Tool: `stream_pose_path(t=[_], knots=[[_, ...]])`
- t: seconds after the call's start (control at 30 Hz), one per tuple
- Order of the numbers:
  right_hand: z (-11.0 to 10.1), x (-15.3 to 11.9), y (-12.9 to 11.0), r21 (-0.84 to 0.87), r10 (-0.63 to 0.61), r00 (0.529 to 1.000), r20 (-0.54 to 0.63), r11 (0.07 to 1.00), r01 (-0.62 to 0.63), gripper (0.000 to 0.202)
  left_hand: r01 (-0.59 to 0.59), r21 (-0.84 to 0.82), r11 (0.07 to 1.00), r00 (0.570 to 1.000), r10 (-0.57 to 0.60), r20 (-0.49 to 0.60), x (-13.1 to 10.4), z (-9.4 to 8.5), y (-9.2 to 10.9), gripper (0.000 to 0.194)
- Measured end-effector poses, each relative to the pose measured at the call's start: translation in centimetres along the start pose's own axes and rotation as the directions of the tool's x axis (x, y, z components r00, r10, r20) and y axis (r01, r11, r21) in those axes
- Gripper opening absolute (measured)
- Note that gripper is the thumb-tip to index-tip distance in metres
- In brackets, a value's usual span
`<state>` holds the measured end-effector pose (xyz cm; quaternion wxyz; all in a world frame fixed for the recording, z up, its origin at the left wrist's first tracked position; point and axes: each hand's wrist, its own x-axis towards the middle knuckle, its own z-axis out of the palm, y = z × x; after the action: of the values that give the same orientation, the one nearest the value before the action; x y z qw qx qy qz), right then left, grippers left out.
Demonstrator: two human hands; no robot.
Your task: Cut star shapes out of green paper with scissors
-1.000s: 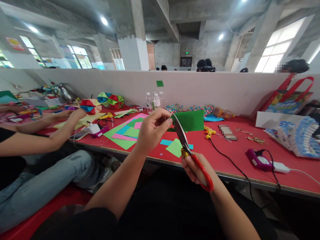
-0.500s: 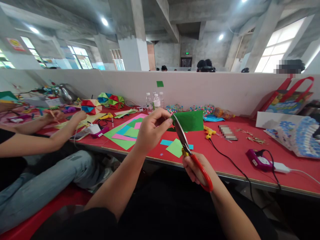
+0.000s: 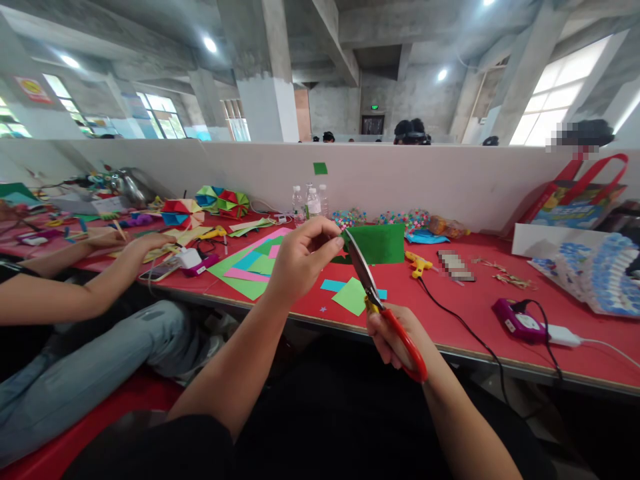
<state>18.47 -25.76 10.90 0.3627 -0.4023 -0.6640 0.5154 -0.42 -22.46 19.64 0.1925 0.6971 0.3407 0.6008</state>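
A dark green sheet of paper is pinched at its left end by my left hand, above the table. My right hand is wrapped round the red handles of a pair of scissors. The scissor blades point up and to the left and cross the paper close to my left fingertips. Whether the blades are fully closed cannot be made out. Beneath, a light green paper square lies on blue strips on the red table.
Coloured paper sheets lie left of my hands. To the right are a yellow glue gun with a black cord and a purple power socket. Plastic bottles stand by the white partition. A co-worker's arms rest at the left.
The green paper's right end has shifted slightly left and down. My hands hold nearly the same pose. At the left, the co-worker's hand has moved down onto the table.
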Motion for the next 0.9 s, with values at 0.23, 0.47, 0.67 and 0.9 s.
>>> stream_pose_path(t=[0.23,0.47,0.67,0.9], knots=[[-0.3,0.5,-0.1,0.049,-0.019,0.997,-0.080,0.999,0.023,0.042,0.067,-0.055,0.996,0.997,-0.068,-0.030,-0.1,0.0,-0.7,0.005],[-2.2,4.6,0.4,0.093,-0.108,0.902,-0.417,0.983,0.160,0.033,0.336,-0.246,0.909,0.941,-0.337,0.040,-0.3,1.5,-5.1,0.010],[-3.8,9.4,3.8,0.258,-0.103,0.904,-0.415,0.939,0.226,0.036,0.493,-0.305,0.815,0.869,-0.476,0.134,-0.6,4.1,-9.7,0.012],[-7.8,11.3,6.4,0.314,-0.029,0.767,-0.641,0.902,0.296,0.027,0.576,-0.251,0.778,0.818,-0.548,0.176,0.9,5.8,-16.4,0.014]])
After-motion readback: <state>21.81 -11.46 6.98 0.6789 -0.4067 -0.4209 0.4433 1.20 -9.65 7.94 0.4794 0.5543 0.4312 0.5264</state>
